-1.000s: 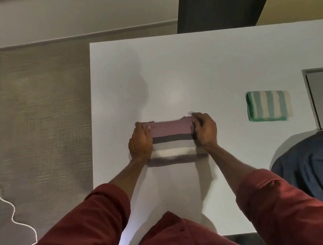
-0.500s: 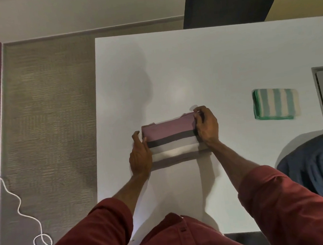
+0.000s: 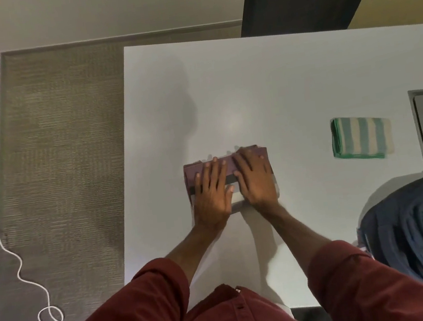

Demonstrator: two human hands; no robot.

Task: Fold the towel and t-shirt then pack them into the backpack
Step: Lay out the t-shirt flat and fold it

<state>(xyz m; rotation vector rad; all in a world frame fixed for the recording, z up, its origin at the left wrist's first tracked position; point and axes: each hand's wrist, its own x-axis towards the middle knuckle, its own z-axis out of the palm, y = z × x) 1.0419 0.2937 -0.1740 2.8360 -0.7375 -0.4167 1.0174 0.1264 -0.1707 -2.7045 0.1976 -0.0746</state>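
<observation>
Near the middle of the desk (image 3: 249, 89) lies the folded t-shirt (image 3: 193, 172), a compact rectangle banded purple, dark and pale. Left hand (image 3: 210, 195) and right hand (image 3: 255, 179) lie flat on top, side by side, fingers (image 3: 215, 168) straight and slightly spread, pressing down and gripping nothing. Striped towel (image 3: 361, 140), already folded, sits well apart toward the right. Dark blue backpack (image 3: 421, 228) rests at the desk's right near corner, partly out of frame (whether its opening is unzipped cannot be told).

Handling assessment: soft, light fabric, not fragile, but a layered fold liable to spring open or sag if lifted by one edge. Recommended hold: both short ends pinched through all layers, or one hand slid beneath with the other on top.

Markings: no brand, label or legible writing observed on any item.
</observation>
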